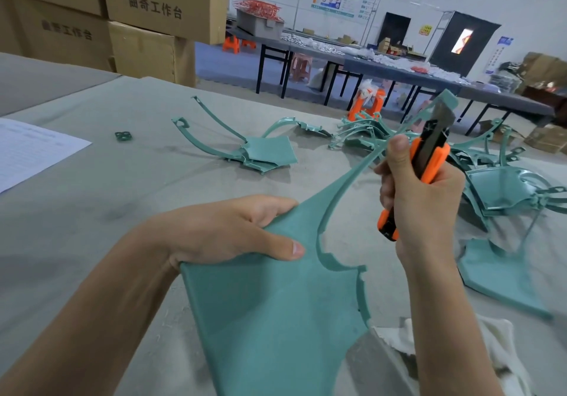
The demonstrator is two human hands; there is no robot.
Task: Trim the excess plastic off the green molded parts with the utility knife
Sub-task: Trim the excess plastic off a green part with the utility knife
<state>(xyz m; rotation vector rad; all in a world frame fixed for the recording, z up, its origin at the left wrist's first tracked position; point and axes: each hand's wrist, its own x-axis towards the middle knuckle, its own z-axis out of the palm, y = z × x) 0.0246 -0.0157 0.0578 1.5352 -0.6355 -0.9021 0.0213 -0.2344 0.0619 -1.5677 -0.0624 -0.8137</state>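
A large green molded part (270,312) with a flat panel and a long curved arm is held up over the table. My left hand (233,229) grips the panel's upper left edge, thumb on top. My right hand (420,193) is closed around an orange and black utility knife (429,153), held upright. Its blade meets the arm near the far tip, and my thumb presses on the arm just below. More green parts lie on the table: one (264,153) in the middle and a pile (497,177) at the right.
The table (92,211) is covered in grey cloth. A paper sheet (27,150) lies at the left, a small green scrap (123,136) beyond it. Cardboard boxes (147,11) stack at the back left. A white rag (399,343) lies near my right forearm. Long tables stand behind.
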